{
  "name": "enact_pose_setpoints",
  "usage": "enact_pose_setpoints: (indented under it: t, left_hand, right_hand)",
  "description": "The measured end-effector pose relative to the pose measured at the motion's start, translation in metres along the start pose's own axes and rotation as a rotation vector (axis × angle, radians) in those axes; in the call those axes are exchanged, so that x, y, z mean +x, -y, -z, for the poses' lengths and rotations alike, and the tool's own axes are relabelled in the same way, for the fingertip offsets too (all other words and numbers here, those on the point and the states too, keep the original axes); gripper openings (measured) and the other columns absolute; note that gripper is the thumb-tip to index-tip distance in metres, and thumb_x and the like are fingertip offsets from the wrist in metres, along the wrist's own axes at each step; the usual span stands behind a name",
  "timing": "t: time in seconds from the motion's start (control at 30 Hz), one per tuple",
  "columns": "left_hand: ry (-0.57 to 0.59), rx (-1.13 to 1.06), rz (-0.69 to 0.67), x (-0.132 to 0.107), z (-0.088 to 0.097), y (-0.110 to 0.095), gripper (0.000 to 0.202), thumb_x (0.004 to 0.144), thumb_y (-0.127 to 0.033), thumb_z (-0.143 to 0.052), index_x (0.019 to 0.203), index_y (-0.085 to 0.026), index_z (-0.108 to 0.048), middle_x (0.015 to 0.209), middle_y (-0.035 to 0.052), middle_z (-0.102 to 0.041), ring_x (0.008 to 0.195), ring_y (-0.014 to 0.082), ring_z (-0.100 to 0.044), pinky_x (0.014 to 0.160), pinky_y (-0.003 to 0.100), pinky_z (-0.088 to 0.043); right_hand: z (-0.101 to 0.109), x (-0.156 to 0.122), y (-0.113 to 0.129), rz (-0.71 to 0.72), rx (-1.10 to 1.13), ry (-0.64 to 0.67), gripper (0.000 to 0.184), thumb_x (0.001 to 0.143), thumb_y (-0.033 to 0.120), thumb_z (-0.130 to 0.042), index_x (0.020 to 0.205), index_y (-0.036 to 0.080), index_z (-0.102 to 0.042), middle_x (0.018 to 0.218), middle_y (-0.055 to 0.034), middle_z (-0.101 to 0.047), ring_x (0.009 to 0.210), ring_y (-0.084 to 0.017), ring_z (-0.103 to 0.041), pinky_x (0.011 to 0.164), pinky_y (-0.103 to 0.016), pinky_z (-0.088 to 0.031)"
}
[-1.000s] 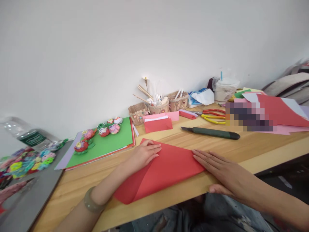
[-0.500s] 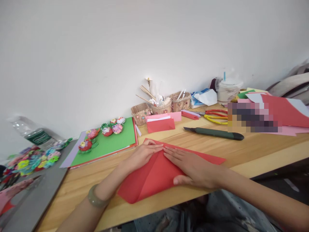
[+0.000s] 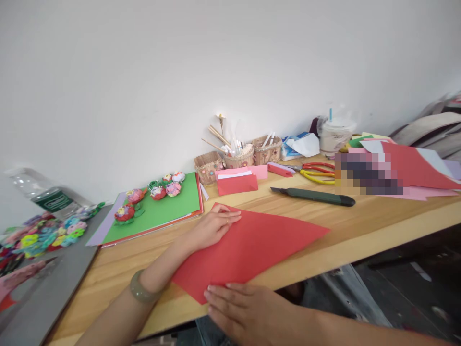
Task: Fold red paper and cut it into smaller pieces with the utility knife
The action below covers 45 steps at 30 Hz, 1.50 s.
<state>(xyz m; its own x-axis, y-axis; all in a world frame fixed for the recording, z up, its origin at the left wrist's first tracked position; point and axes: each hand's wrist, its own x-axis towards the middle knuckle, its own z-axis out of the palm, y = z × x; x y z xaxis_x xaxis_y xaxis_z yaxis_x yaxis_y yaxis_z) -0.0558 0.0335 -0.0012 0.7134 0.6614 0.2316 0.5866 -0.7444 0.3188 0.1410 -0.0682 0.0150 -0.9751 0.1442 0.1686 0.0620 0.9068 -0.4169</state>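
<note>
Right fingers (image 3: 225, 299) moved nearer across red paper (image 3: 255, 245); pale wall (image 3: 180, 67) behind wooden table (image 3: 382, 216).

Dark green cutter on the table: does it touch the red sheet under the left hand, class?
Apart. The head view shows a strip of bare tabletop between the cutter and the red sheet's far edge.

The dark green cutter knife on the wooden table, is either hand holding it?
No, the dark green cutter knife lies on the wooden table, while the left hand and right hand touch the red paper sheet.
</note>
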Motion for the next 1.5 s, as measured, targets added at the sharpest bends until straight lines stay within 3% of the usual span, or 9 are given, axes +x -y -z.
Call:
enact_pose_setpoints:
  t: [0.23,0.37,0.7,0.93,1.07,1.17,1.3,1.4,1.5]
  left_hand:
    - [0.037,0.017,0.034,-0.005,0.003,-0.01,0.046,0.091,-0.035,-0.054,0.133,-0.018,-0.048,0.134,0.0047,-0.054,0.119,0.0227,-0.043,0.102,0.044,-0.041]
    - [0.042,0.051,0.031,-0.008,0.0,-0.008,0.052,0.091,-0.038,-0.053,0.137,-0.017,-0.043,0.137,0.0072,-0.051,0.12,0.0238,-0.041,0.102,0.045,-0.04]
    - [0.047,0.094,0.024,-0.012,-0.004,-0.007,0.053,0.092,-0.043,-0.048,0.14,-0.02,-0.039,0.138,0.0067,-0.05,0.122,0.0244,-0.041,0.102,0.044,-0.04]
    - [0.148,0.188,0.017,-0.003,0.014,-0.011,0.049,0.091,-0.042,-0.051,0.134,-0.018,-0.047,0.137,0.0082,-0.05,0.12,0.026,-0.045,0.099,0.045,-0.041]
    - [0.085,0.272,0.093,0.007,0.027,-0.041,0.045,0.092,-0.04,-0.05,0.129,-0.016,-0.051,0.143,0.0126,-0.042,0.129,0.0293,-0.039,0.105,0.049,-0.033]
    - [0.016,0.255,0.124,0.014,0.009,-0.093,0.048,0.098,-0.039,-0.031,0.135,-0.01,-0.044,0.143,0.0153,-0.042,0.133,0.0258,-0.036,0.106,0.044,-0.035]
    - [-0.013,0.269,0.05,0.026,-0.052,-0.164,0.077,0.09,-0.063,-0.03,0.139,-0.004,-0.035,0.144,0.017,-0.038,0.134,0.0271,-0.036,0.107,0.04,-0.036]
    - [-0.103,0.414,0.129,0.033,-0.093,-0.186,0.092,0.083,-0.073,-0.031,0.137,0.002,-0.035,0.143,0.0216,-0.036,0.132,0.029,-0.038,0.104,0.038,-0.039]
    - [-0.237,0.527,0.161,0.028,-0.109,-0.183,0.095,0.079,-0.075,-0.037,0.133,0.002,-0.042,0.139,0.0224,-0.042,0.129,0.0287,-0.043,0.101,0.036,-0.043]
  right_hand:
    - [0.005,-0.018,-0.009,-0.303,-0.051,-0.047,0.085,0.083,0.058,-0.048,0.141,-0.001,-0.03,0.146,-0.0221,-0.021,0.136,-0.028,-0.02,0.111,-0.041,-0.024]
    - [0.002,-0.051,-0.021,-0.377,-0.226,-0.035,0.097,0.077,0.073,-0.04,0.14,0.0,-0.033,0.144,-0.0235,-0.027,0.133,-0.029,-0.029,0.106,-0.042,-0.035]
    - [0.017,-0.176,-0.059,-0.613,-0.713,-0.302,0.086,0.084,0.054,-0.051,0.149,0.022,-0.005,0.143,-0.0103,-0.041,0.127,-0.026,-0.044,0.102,-0.05,-0.038]
    - [0.02,-0.159,-0.051,-0.515,-0.725,-0.227,0.091,0.083,0.059,-0.049,0.149,0.013,-0.004,0.146,-0.0163,-0.033,0.133,-0.027,-0.033,0.102,-0.048,-0.038]
    - [0.013,-0.146,-0.043,-0.48,-0.736,-0.231,0.085,0.085,0.047,-0.052,0.149,0.011,-0.009,0.144,-0.0167,-0.037,0.132,-0.025,-0.037,0.101,-0.043,-0.04]
    - [0.002,-0.143,-0.036,-0.51,-0.84,-0.286,0.077,0.084,0.038,-0.053,0.147,0.01,-0.018,0.141,-0.0166,-0.043,0.128,-0.026,-0.042,0.098,-0.043,-0.042]
    - [-0.017,-0.143,-0.024,-0.542,-0.935,-0.4,0.063,0.088,0.033,-0.042,0.144,0.01,-0.026,0.134,-0.0164,-0.052,0.122,-0.026,-0.048,0.095,-0.043,-0.042]
    - [-0.027,-0.144,-0.02,-0.55,-0.931,-0.474,0.055,0.092,0.031,-0.031,0.142,0.009,-0.029,0.131,-0.0156,-0.055,0.122,-0.025,-0.048,0.098,-0.042,-0.039]
    - [-0.03,-0.145,-0.021,-0.571,-0.911,-0.466,0.051,0.093,0.026,-0.026,0.141,0.01,-0.032,0.134,-0.0143,-0.052,0.124,-0.024,-0.046,0.101,-0.044,-0.034]
